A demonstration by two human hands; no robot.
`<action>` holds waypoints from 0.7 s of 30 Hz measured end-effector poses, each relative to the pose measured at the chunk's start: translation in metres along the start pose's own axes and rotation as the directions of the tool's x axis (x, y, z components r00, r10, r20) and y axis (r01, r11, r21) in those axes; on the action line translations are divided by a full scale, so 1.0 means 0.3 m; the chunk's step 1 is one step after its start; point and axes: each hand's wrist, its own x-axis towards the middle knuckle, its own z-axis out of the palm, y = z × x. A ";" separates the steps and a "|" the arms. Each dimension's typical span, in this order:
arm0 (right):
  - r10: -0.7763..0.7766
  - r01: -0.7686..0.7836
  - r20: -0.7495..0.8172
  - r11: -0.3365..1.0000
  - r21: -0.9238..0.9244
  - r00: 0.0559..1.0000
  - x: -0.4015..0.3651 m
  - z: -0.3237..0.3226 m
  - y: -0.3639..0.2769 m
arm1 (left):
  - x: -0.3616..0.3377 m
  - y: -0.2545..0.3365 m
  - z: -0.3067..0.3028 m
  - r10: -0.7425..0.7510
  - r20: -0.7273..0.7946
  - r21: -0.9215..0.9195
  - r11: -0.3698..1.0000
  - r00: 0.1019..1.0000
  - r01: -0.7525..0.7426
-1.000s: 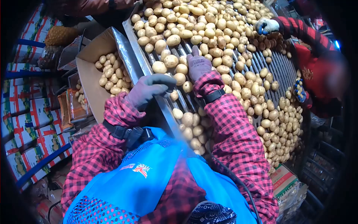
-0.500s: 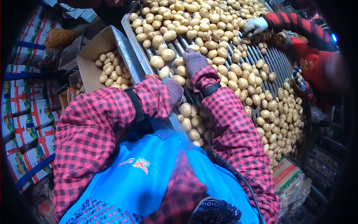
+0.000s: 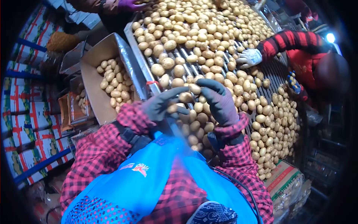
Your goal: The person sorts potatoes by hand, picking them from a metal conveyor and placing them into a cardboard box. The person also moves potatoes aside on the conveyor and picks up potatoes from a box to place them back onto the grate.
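Head view: two dark-gloved hands meet over a roller bed (image 3: 276, 71) heaped with potatoes (image 3: 209, 33). The left hand (image 3: 162, 106) has its grip curled around a small potato (image 3: 172, 108), roundish, its long axis unclear. The right hand (image 3: 220, 100) arches just beside it, fingertips on an oval potato (image 3: 194, 89) lying roughly left to right; I cannot tell whether that grip is closed. A box (image 3: 89, 78) stands to the left. A co-worker's white glove (image 3: 249, 58) rests on the rollers further right.
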 end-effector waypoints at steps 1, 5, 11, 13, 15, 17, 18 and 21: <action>0.030 -0.023 0.050 0.992 -0.124 0.998 -0.014 0.045 -0.031 | 0.021 -0.025 -0.018 -0.064 -0.028 -0.107 0.992 0.998 0.061; -0.057 0.041 -0.059 0.971 -0.235 0.997 -0.075 0.106 -0.074 | 0.067 -0.029 -0.050 -0.075 0.166 -0.087 0.992 0.983 0.091; 0.010 0.022 0.031 0.482 -0.876 0.999 -0.167 0.130 0.036 | 0.076 -0.075 -0.165 0.031 0.376 -0.498 0.850 0.926 0.174; 0.044 0.165 0.166 0.026 -0.986 0.985 -0.149 0.169 0.125 | 0.058 -0.073 -0.166 0.085 0.230 -0.468 0.883 0.970 0.033; 0.148 0.207 0.190 -0.104 -0.973 0.970 -0.127 0.156 0.269 | 0.042 -0.061 -0.174 0.088 0.203 -0.498 0.867 0.975 0.025; 0.120 0.307 0.285 -0.277 -0.910 0.951 -0.105 0.192 0.273 | 0.016 -0.052 -0.172 0.192 0.222 -0.515 0.855 0.956 -0.052; 0.236 0.344 0.287 -0.257 -0.903 0.928 -0.089 0.190 0.263 | -0.001 -0.052 -0.181 0.158 0.198 -0.539 0.842 0.967 -0.027; 0.414 0.395 0.336 -0.065 -0.916 0.846 -0.009 0.128 0.251 | -0.041 -0.061 -0.185 0.219 0.063 -0.521 0.839 0.974 -0.155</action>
